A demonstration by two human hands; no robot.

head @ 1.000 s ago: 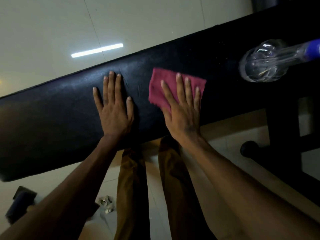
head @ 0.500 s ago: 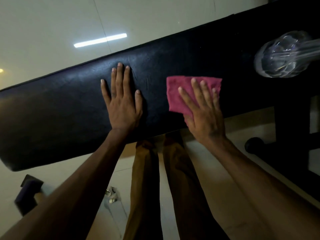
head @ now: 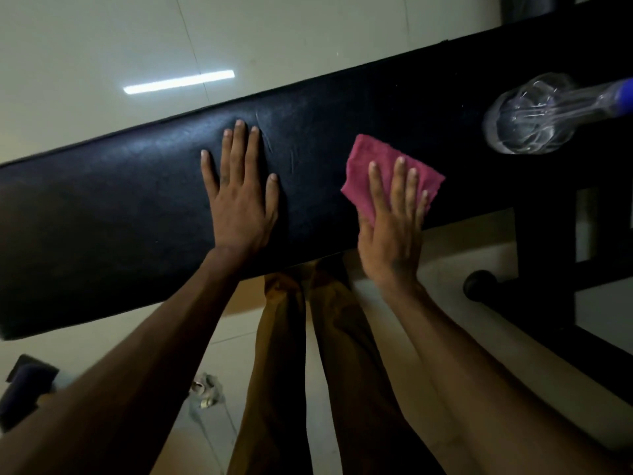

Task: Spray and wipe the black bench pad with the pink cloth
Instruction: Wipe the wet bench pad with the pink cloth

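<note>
We take the black bench pad [head: 137, 207] as our landmark: it runs as a long slanted band across the view, and both our hands lie on top of it. Our left hand [head: 239, 197] rests flat on the pad's middle, fingers straight and spread, holding nothing and, we judge, steadying us. Our right hand [head: 390, 221] lies flat near the pad's near edge, fingers straight, pressing the pink cloth [head: 387, 166] onto the vinyl; the cloth shows past the fingertips. A clear spray bottle [head: 527, 118] lies on its side further along the pad to the right, apart from the cloth. We judge the wiping to be under way. To do it well we should keep the palm flat so the cloth stays spread, press evenly, overlap each pass across the pad's full width, and work along toward the bottle without knocking it off.
</note>
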